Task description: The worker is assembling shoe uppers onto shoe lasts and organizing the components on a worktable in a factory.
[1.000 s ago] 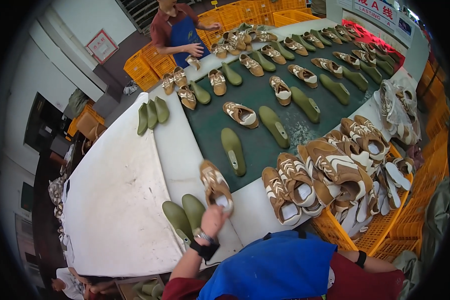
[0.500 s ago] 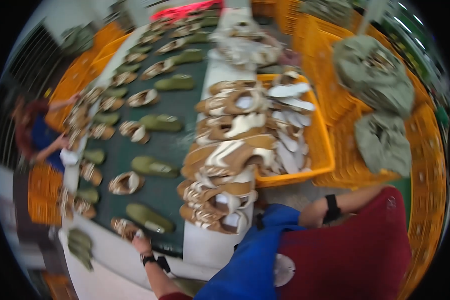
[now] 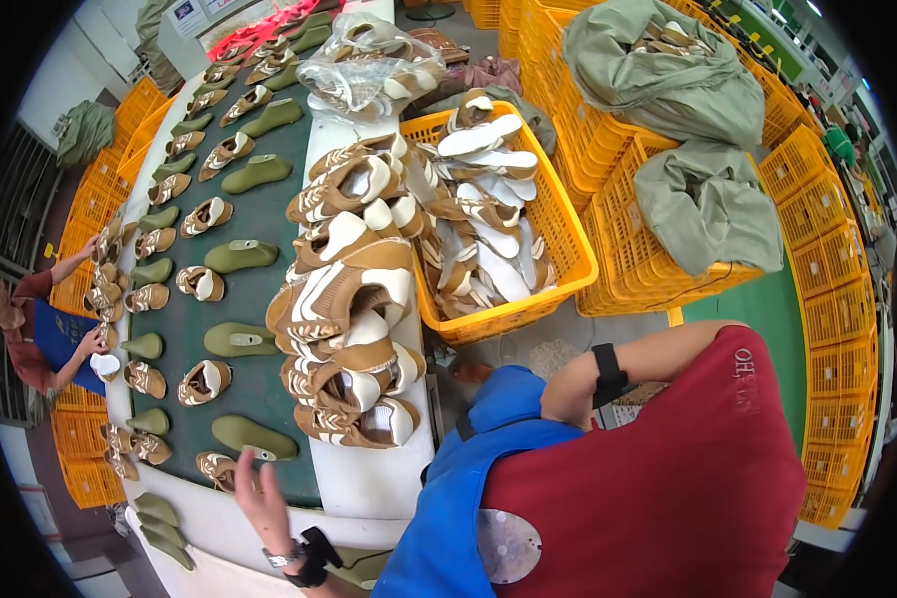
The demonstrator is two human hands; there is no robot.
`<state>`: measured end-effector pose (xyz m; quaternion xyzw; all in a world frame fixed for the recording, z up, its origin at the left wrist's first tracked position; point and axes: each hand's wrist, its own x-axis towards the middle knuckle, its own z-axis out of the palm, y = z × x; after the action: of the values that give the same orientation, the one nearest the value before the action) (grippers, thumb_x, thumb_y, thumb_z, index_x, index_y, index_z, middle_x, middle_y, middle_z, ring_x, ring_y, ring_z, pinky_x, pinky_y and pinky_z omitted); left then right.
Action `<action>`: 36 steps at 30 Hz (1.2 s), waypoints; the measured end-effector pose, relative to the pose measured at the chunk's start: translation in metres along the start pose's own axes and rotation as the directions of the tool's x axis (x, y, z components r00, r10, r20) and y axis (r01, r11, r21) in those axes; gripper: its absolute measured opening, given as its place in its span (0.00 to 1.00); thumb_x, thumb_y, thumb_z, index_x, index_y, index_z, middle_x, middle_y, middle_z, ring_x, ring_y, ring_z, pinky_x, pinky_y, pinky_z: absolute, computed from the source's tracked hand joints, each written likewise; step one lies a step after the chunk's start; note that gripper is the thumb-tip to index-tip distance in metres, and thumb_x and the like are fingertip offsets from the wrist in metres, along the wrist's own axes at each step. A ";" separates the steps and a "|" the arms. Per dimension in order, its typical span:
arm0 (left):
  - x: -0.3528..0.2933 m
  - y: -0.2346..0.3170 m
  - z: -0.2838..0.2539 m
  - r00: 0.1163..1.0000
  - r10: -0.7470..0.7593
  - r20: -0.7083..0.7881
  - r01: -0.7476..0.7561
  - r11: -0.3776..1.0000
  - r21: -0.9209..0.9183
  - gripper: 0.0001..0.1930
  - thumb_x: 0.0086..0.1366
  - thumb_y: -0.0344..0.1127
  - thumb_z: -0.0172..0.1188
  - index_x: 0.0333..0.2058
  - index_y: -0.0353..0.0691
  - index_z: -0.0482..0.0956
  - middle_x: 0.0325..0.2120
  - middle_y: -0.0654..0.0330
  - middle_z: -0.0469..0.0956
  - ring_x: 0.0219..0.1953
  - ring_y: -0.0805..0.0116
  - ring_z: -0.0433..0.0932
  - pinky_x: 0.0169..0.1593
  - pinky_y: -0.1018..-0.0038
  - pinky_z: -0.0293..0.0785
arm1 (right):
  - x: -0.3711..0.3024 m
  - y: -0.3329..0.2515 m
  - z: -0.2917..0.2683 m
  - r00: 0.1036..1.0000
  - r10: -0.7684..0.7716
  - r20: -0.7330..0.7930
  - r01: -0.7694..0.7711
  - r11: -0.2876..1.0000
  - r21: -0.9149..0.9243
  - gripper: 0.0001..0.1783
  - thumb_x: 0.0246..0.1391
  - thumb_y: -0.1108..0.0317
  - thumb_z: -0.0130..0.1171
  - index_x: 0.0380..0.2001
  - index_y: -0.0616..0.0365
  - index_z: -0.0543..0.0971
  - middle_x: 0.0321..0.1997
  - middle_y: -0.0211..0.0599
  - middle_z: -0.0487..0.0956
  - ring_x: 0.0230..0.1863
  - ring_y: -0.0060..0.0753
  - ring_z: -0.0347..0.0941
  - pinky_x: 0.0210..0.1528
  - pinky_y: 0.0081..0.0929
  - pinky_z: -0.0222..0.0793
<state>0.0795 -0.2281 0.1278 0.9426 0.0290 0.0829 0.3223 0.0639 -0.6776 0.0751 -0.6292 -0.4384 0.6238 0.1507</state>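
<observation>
My left hand (image 3: 261, 503) is raised over the near end of the dark green table surface (image 3: 269, 482), fingers spread and nothing held. Just beyond its fingertips lies a brown and white sneaker (image 3: 216, 470), partly covered by the hand. Close by rests an olive-green shoe last (image 3: 254, 437). My right arm bends in front of my body, a black band round it. Past the band, my right hand (image 3: 566, 401) shows only in part beside the blue apron (image 3: 448, 508); its fingers are hidden. Sneakers (image 3: 344, 309) are heaped on the white strip to the right.
Rows of sneakers and lasts run down the table. An orange basket (image 3: 578, 274) full of shoes and white insoles stands right of it. Stacked orange crates (image 3: 608, 179) carry grey-green cloth (image 3: 708, 204). A co-worker (image 3: 55, 319) handles shoes across the table. Green lasts (image 3: 159, 523) lie near left.
My left hand has let go of the sneaker at the table's near end and drawn back, its fingers now spread. The whole view has shifted and become sharper.
</observation>
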 end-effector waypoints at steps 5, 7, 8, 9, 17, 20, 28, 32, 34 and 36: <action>-0.008 0.141 0.055 0.770 0.431 0.471 -0.332 0.900 -0.282 0.22 0.52 0.28 0.61 0.48 0.34 0.70 0.43 0.47 0.74 0.46 0.50 0.72 0.50 0.65 0.68 | -0.025 0.033 0.020 0.987 0.027 0.161 -0.066 0.967 0.246 0.15 0.42 0.58 0.66 0.26 0.61 0.81 0.24 0.34 0.80 0.26 0.26 0.75 0.32 0.24 0.70; -0.021 0.168 0.074 0.649 0.493 0.579 -0.344 0.869 -0.356 0.22 0.53 0.30 0.62 0.48 0.35 0.70 0.43 0.47 0.74 0.45 0.48 0.73 0.48 0.65 0.70 | -0.036 0.075 0.017 0.995 0.070 0.071 -0.095 0.880 0.465 0.16 0.43 0.58 0.65 0.28 0.60 0.81 0.25 0.34 0.80 0.27 0.25 0.75 0.32 0.24 0.70; -0.022 0.172 0.085 0.613 0.495 0.616 -0.330 0.869 -0.370 0.22 0.54 0.31 0.62 0.49 0.36 0.70 0.42 0.47 0.74 0.45 0.48 0.73 0.47 0.66 0.70 | -0.042 0.101 0.004 0.992 0.125 0.003 -0.094 0.730 0.677 0.16 0.44 0.57 0.64 0.29 0.60 0.81 0.27 0.33 0.80 0.29 0.25 0.75 0.33 0.24 0.71; -0.024 0.172 0.097 0.623 0.467 0.628 -0.327 0.884 -0.333 0.22 0.54 0.32 0.61 0.49 0.36 0.70 0.42 0.47 0.74 0.44 0.49 0.73 0.47 0.65 0.70 | -0.047 0.135 -0.015 0.964 0.250 -0.092 -0.116 0.703 0.702 0.16 0.44 0.56 0.64 0.30 0.59 0.81 0.27 0.32 0.80 0.29 0.26 0.75 0.32 0.24 0.71; -0.005 0.184 0.216 0.703 0.161 0.692 -0.100 0.987 -0.127 0.22 0.53 0.33 0.62 0.47 0.36 0.70 0.40 0.47 0.76 0.42 0.49 0.75 0.45 0.65 0.72 | -0.045 0.369 -0.150 0.134 0.694 -0.707 -0.547 0.647 0.532 0.24 0.36 0.60 0.65 0.39 0.60 0.77 0.43 0.48 0.77 0.45 0.48 0.73 0.45 0.39 0.70; 0.009 0.200 0.271 0.685 0.166 0.709 -0.013 0.976 -0.216 0.21 0.54 0.33 0.60 0.47 0.35 0.70 0.37 0.45 0.76 0.40 0.47 0.75 0.42 0.63 0.72 | -0.028 0.386 -0.163 0.123 0.726 -0.676 -0.485 0.638 0.598 0.44 0.34 0.56 0.68 0.56 0.56 0.60 0.56 0.49 0.69 0.58 0.52 0.62 0.57 0.42 0.60; 0.039 0.205 0.363 0.552 -0.010 0.834 0.094 0.994 -0.051 0.20 0.55 0.32 0.59 0.47 0.36 0.71 0.39 0.45 0.76 0.42 0.49 0.75 0.44 0.63 0.72 | 0.062 0.407 -0.084 0.426 0.415 -0.804 -0.071 0.901 0.427 0.23 0.44 0.58 0.57 0.42 0.61 0.72 0.31 0.50 0.79 0.34 0.45 0.76 0.38 0.36 0.70; 0.047 0.203 0.377 0.651 0.059 0.757 0.043 0.993 -0.114 0.19 0.53 0.32 0.60 0.45 0.34 0.72 0.33 0.43 0.76 0.36 0.44 0.74 0.40 0.59 0.72 | 0.040 0.413 -0.085 0.618 0.465 -0.634 -0.100 0.846 0.523 0.13 0.43 0.62 0.57 0.28 0.61 0.79 0.26 0.44 0.79 0.32 0.45 0.76 0.38 0.34 0.70; 0.051 0.208 0.382 0.671 0.032 0.741 0.063 0.993 -0.100 0.19 0.53 0.32 0.60 0.45 0.34 0.72 0.33 0.43 0.76 0.36 0.44 0.74 0.40 0.59 0.72 | 0.049 0.467 -0.084 0.004 0.768 -0.640 -0.067 0.639 0.766 0.23 0.42 0.59 0.59 0.42 0.60 0.74 0.39 0.52 0.76 0.41 0.50 0.73 0.46 0.38 0.68; 0.047 0.207 0.386 0.670 0.010 0.742 0.086 0.992 -0.091 0.19 0.53 0.32 0.60 0.45 0.34 0.72 0.32 0.43 0.76 0.35 0.44 0.74 0.39 0.59 0.72 | 0.038 0.490 -0.095 -0.129 0.806 -0.578 -0.061 0.575 0.816 0.32 0.42 0.57 0.59 0.52 0.59 0.69 0.48 0.57 0.73 0.46 0.51 0.72 0.50 0.38 0.66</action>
<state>0.1939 -0.6195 -0.0391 0.8735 -0.0894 -0.3118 0.3631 0.3231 -0.8953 -0.2939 -0.9020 0.2432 0.1370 0.3293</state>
